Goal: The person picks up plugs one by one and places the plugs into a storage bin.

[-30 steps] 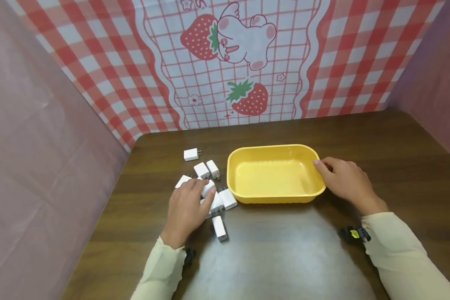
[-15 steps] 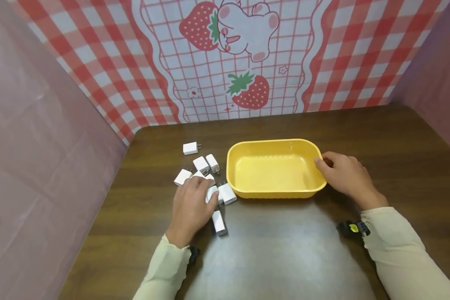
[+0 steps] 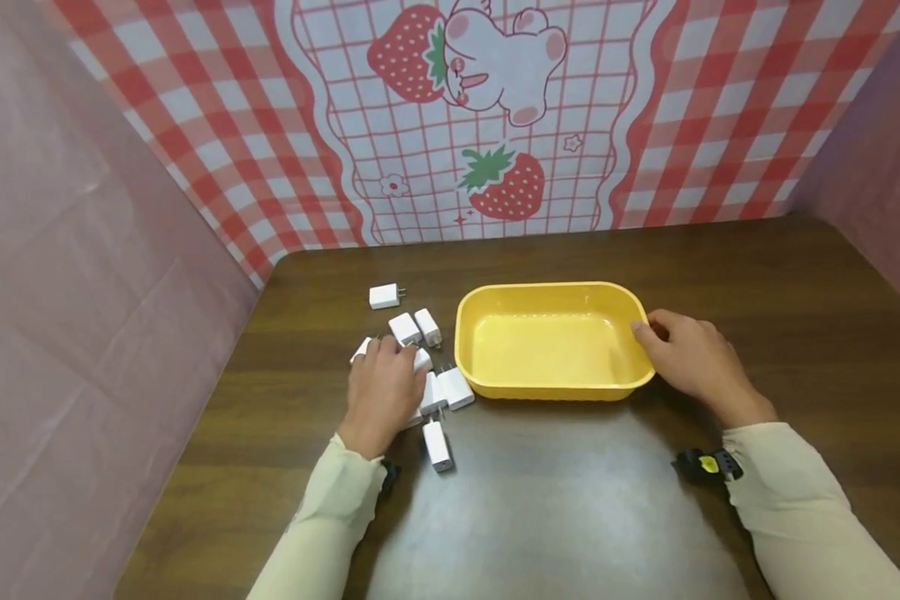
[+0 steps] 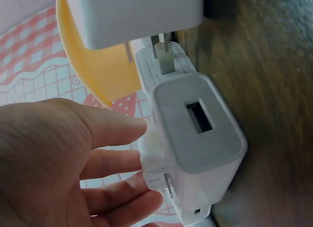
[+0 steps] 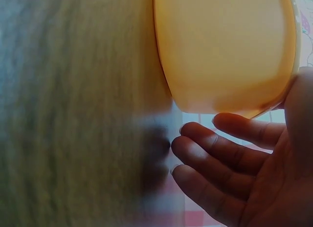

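In the head view my left hand (image 3: 381, 387) is over a cluster of white USB wall chargers. The left wrist view shows its thumb and fingertips against the near side of one charger (image 4: 155, 175), a gap between thumb and index finger; no grip shows. Another charger (image 4: 200, 124) with a USB port is just beyond. My right hand (image 3: 693, 354) holds the right end of a yellow plastic container (image 3: 555, 392), thumb over the rim and index finger along the outside wall (image 5: 225, 56). The other right fingers are extended and apart from it. The container's inside has nothing in it.
A single charger (image 3: 384, 297) lies apart at the back left, and another (image 3: 437, 446) lies at the front of the cluster. One charger (image 3: 456, 387) sits close to the container's left corner. Behind the brown table (image 3: 555, 500) hangs a checked strawberry cloth (image 3: 510, 183).
My left hand has moved slightly away from me and its thumb has come nearer the fingers. The right hand stays on the container's rim. The head view has shifted a little.
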`<state>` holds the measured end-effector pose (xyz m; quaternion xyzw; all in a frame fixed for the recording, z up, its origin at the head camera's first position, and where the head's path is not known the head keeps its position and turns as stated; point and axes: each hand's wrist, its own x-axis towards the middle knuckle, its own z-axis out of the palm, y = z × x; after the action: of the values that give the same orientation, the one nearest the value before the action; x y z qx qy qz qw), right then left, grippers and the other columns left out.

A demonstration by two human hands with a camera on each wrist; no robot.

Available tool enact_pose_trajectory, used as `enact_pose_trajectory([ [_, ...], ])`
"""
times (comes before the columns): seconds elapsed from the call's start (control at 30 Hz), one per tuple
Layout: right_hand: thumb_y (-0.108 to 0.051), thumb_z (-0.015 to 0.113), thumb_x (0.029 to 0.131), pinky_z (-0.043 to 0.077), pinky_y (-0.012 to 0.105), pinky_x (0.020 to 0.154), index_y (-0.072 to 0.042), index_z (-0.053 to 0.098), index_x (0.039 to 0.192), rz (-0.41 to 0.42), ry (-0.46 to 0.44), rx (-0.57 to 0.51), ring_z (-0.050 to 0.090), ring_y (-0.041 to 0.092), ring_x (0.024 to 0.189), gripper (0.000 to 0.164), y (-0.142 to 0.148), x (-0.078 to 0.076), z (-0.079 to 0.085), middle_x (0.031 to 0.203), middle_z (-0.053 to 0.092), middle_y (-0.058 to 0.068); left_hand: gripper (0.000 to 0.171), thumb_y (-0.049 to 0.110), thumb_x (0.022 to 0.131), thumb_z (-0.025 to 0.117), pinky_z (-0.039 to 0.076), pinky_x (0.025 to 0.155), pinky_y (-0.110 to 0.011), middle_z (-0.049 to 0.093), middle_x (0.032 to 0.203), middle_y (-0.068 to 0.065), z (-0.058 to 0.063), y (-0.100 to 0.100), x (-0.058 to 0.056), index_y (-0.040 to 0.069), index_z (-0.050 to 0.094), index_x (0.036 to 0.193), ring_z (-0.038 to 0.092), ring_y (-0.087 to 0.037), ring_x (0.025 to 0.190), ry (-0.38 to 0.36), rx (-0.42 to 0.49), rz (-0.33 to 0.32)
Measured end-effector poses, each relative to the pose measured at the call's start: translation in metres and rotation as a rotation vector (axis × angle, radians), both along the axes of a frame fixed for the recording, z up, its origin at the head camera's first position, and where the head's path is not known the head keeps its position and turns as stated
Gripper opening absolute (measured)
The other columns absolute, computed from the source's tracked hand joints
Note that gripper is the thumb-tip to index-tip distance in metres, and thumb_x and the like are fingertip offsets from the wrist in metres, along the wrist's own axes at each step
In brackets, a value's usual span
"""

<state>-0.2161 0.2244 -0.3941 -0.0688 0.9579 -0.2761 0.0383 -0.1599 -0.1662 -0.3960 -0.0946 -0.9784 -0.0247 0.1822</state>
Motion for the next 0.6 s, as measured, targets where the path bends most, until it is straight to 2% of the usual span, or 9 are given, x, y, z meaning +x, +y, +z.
enact_pose_trajectory([
  [0.17, -0.051, 0.042, 0.104, 0.043, 0.035, 0.061, 0.002, 0.057, 0.127, 0.000, 0.003, -0.017, 0.052, 0.027, 0.075, 0.059, -0.0001, -0.0009, -0.0006, 0.089, 0.060, 0.012, 0.024, 0.025, 0.086, 0.075, 0.049, 0.069, -0.049, 0.063, 0.091, -0.016, -0.0036, 0.0001, -0.0033, 0.003, 0.075, 0.098, 0.058, -0.036, 0.086, -0.016, 0.013, 0.014],
  [0.37, -0.046, 0.045, 0.104, 0.046, 0.034, 0.064, 0.005, 0.055, 0.130, 0.000, -0.035, -0.035, 0.053, 0.027, 0.078, 0.058, -0.0030, -0.0021, -0.0021, 0.096, 0.061, 0.015, 0.022, 0.026, 0.087, 0.075, 0.050, 0.069, -0.050, 0.063, 0.091, -0.015, -0.0064, -0.0031, -0.0054, 0.007, 0.075, 0.097, 0.058, -0.036, 0.086, -0.047, 0.031, 0.024],
  [0.6, -0.036, 0.050, 0.102, 0.046, 0.034, 0.060, 0.007, 0.059, 0.119, -0.005, -0.030, -0.050, 0.052, 0.026, 0.072, 0.046, -0.0034, -0.0034, 0.0011, 0.086, 0.059, 0.014, 0.025, 0.026, 0.087, 0.076, 0.050, 0.069, -0.048, 0.063, 0.092, -0.013, -0.0050, -0.0019, -0.0075, 0.007, 0.074, 0.102, 0.059, -0.033, 0.085, -0.059, 0.064, 0.032],
])
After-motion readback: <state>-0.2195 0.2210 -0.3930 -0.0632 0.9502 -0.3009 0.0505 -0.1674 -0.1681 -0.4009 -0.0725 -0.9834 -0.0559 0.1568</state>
